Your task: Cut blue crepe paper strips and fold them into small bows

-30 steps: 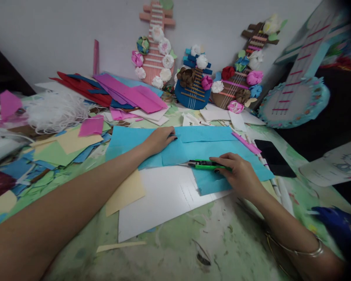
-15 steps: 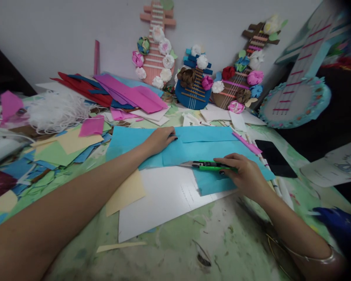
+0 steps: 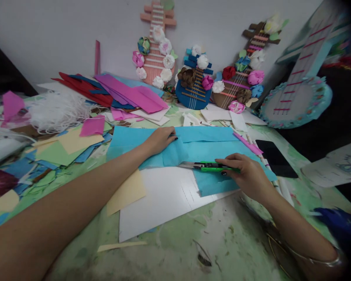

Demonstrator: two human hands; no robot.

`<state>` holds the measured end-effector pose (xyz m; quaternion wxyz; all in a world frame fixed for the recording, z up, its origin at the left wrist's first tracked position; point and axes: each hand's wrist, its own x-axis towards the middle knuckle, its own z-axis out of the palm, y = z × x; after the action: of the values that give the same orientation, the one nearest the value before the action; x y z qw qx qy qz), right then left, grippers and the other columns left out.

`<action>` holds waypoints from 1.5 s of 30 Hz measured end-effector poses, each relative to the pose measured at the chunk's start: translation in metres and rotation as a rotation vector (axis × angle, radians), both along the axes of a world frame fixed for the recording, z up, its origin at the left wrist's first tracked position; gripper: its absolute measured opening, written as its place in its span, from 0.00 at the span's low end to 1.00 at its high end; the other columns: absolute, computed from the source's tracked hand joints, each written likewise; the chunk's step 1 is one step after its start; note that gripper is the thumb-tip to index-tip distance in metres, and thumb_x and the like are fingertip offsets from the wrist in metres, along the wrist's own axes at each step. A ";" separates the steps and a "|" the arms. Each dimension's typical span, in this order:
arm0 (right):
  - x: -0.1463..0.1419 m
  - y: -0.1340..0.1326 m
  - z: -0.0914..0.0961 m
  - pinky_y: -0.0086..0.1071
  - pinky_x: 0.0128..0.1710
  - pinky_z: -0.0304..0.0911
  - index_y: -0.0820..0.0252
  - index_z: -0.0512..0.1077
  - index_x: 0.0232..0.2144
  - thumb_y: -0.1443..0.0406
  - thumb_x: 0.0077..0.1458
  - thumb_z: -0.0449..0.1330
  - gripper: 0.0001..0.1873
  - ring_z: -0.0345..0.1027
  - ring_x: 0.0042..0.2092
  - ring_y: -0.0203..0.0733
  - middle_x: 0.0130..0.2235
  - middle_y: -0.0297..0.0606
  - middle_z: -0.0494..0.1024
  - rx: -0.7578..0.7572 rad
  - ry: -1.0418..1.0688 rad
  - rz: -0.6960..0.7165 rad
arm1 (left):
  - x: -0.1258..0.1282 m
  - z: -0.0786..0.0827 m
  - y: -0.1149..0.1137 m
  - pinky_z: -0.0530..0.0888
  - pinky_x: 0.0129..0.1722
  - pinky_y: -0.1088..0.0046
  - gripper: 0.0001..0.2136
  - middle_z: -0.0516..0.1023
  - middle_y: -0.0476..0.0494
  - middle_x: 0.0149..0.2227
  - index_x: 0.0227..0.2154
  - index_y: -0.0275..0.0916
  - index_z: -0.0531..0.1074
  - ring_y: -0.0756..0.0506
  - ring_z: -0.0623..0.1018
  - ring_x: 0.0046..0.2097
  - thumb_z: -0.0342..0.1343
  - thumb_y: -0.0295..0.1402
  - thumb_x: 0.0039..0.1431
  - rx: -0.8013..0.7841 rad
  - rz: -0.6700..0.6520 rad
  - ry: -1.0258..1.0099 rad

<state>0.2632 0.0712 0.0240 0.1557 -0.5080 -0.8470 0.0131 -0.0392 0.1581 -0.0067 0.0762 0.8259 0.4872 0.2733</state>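
Note:
Light blue crepe paper (image 3: 216, 150) lies spread in front of me, with a folded flap in its middle. My left hand (image 3: 161, 139) is closed on the paper near its upper middle, fingers bent and pressing at the fold. Its fingertips are partly hidden. In my right hand (image 3: 245, 171) is a green box cutter (image 3: 212, 166), held nearly flat with its blade out to the left. The blade's tip is at the lower edge of the folded flap. Beneath the paper, a white board (image 3: 160, 199) shows.
Scrap paper (image 3: 58, 150) and white string (image 3: 60, 111) cover the left side. Folded pink paper (image 3: 134, 93) lies behind. Flower-decorated model instruments (image 3: 193, 88) lean on the wall. At right are a black phone (image 3: 275, 158) and a larger model instrument (image 3: 295, 97).
The box cutter and my right hand have shifted slightly to the right. The flap's edge near the blade looks a little more curved. My left hand stays in place.

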 end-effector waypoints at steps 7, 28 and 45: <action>-0.001 0.000 0.000 0.38 0.37 0.67 0.52 0.77 0.46 0.72 0.52 0.57 0.21 0.73 0.40 0.47 0.42 0.41 0.77 -0.019 0.033 -0.012 | 0.000 -0.001 0.001 0.67 0.37 0.69 0.04 0.76 0.42 0.34 0.31 0.38 0.67 0.43 0.74 0.37 0.51 0.33 0.59 0.008 0.003 -0.009; -0.008 -0.003 0.002 0.37 0.37 0.66 0.51 0.78 0.45 0.74 0.51 0.57 0.21 0.72 0.41 0.47 0.41 0.40 0.78 -0.019 0.031 -0.007 | 0.000 -0.001 0.001 0.67 0.37 0.69 0.04 0.76 0.42 0.35 0.32 0.38 0.67 0.42 0.75 0.38 0.52 0.32 0.58 0.003 0.010 -0.001; -0.024 -0.005 0.001 0.41 0.42 0.65 0.53 0.77 0.47 0.76 0.52 0.59 0.22 0.70 0.45 0.50 0.43 0.42 0.77 -0.102 0.023 -0.033 | 0.001 0.000 0.000 0.67 0.37 0.69 0.04 0.76 0.42 0.34 0.31 0.37 0.67 0.43 0.74 0.37 0.52 0.32 0.59 0.001 0.025 0.008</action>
<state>0.2390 0.0659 0.0249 0.1399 -0.5289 -0.8349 0.0595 -0.0385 0.1581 -0.0068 0.0705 0.8209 0.4977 0.2712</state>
